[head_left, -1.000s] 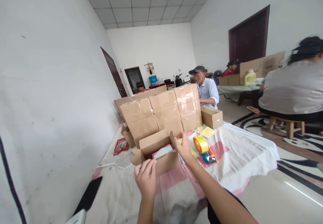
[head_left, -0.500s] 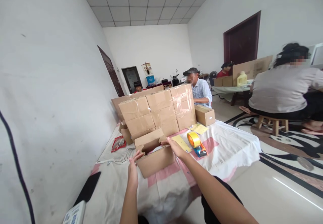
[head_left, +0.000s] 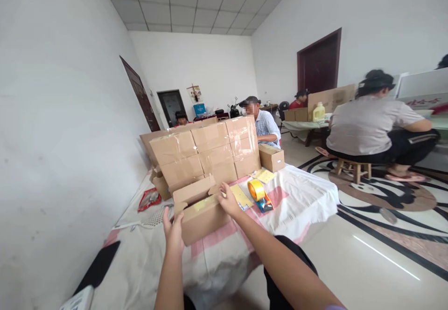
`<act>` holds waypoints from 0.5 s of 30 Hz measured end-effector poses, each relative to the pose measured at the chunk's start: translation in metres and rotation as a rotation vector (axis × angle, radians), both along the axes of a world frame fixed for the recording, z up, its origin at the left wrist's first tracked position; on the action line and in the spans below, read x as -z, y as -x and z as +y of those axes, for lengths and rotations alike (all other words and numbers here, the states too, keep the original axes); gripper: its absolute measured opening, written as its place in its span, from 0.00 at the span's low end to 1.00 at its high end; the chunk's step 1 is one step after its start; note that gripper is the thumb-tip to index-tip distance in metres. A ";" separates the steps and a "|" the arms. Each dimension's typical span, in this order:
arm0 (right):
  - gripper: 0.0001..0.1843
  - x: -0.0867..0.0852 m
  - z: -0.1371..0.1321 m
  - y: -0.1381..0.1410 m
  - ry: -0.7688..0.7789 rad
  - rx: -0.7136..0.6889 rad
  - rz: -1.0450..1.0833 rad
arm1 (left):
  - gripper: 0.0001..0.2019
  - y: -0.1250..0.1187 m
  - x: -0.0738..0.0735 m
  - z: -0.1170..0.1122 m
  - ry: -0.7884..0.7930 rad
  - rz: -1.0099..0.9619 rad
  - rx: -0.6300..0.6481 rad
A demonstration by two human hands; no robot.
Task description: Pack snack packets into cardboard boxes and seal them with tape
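Observation:
A small cardboard box (head_left: 205, 223) sits on the cloth-covered table in front of me. Its rear flap (head_left: 194, 190) stands up, while a front flap with a yellowish patch (head_left: 202, 204) lies folded over part of the opening; the contents are hidden. At the box's left end is my left hand (head_left: 172, 230), fingers apart, thumb against the cardboard. My right hand (head_left: 228, 200) has its fingers curled at the right end, by the flap's corner. Right of the box are a yellow card (head_left: 242, 198) and a tape dispenser (head_left: 259, 196) with a yellow roll.
Stacked taped cartons (head_left: 210, 149) form a wall behind the box. Another carton (head_left: 272, 157) stands at their right. A red packet (head_left: 149, 200) and a white perforated sheet (head_left: 156, 218) lie left. A co-worker (head_left: 266, 124) sits beyond the cartons; another (head_left: 371, 123) sits on a stool at right.
The box's front flap has come down over part of the opening. My right hand's fingers have curled at the right end. The view has turned slightly right.

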State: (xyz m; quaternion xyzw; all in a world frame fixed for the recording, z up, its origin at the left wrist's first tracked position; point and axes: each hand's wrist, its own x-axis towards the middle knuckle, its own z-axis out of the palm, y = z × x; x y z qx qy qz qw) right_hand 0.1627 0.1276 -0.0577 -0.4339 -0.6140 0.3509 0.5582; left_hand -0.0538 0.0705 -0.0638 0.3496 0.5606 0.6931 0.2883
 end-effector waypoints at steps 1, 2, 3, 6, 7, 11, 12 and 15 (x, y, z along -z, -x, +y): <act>0.39 0.000 0.004 0.001 0.044 -0.035 0.038 | 0.41 0.001 -0.001 0.002 0.010 -0.001 0.014; 0.39 0.000 0.008 0.002 0.081 -0.075 0.075 | 0.42 0.002 -0.003 0.004 0.012 0.001 0.027; 0.40 -0.002 0.012 0.002 0.109 -0.119 0.110 | 0.42 0.003 -0.004 0.005 0.008 0.005 0.041; 0.43 -0.009 0.021 0.001 0.167 -0.248 0.206 | 0.42 0.008 -0.007 0.007 -0.001 0.029 0.091; 0.44 -0.011 0.024 0.000 0.181 -0.282 0.230 | 0.42 0.010 -0.007 0.007 -0.003 0.040 0.115; 0.42 -0.012 0.031 -0.001 0.158 -0.327 0.272 | 0.41 0.014 -0.006 0.006 -0.018 0.086 0.164; 0.39 -0.011 0.030 -0.002 0.133 -0.323 0.276 | 0.41 0.013 -0.006 0.005 -0.022 0.096 0.168; 0.30 -0.009 0.023 -0.001 0.028 -0.277 0.276 | 0.41 0.011 -0.007 -0.001 -0.034 0.118 0.171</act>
